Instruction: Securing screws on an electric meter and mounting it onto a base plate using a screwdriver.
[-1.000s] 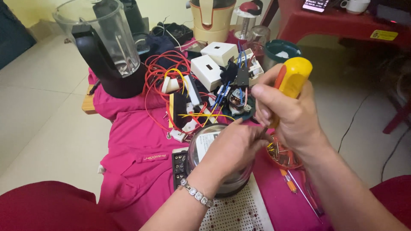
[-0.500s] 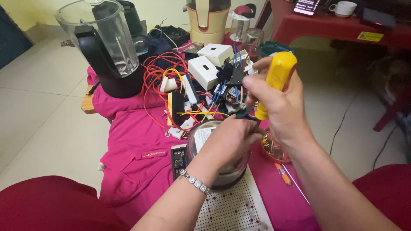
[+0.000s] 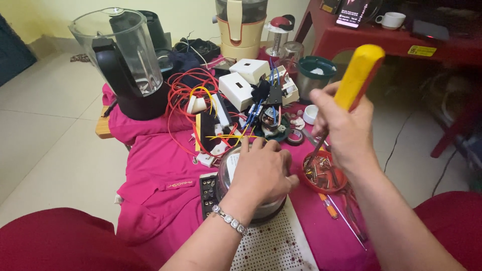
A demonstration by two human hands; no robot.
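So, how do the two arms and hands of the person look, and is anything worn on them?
Both forearms are bare, with no sleeve in view. The left hand has a bracelet of small clear, silver-coloured stones around the wrist. The right hand shows no ring, watch or glove. No rings show on the left fingers either. Both hands have short nails where these can be seen.
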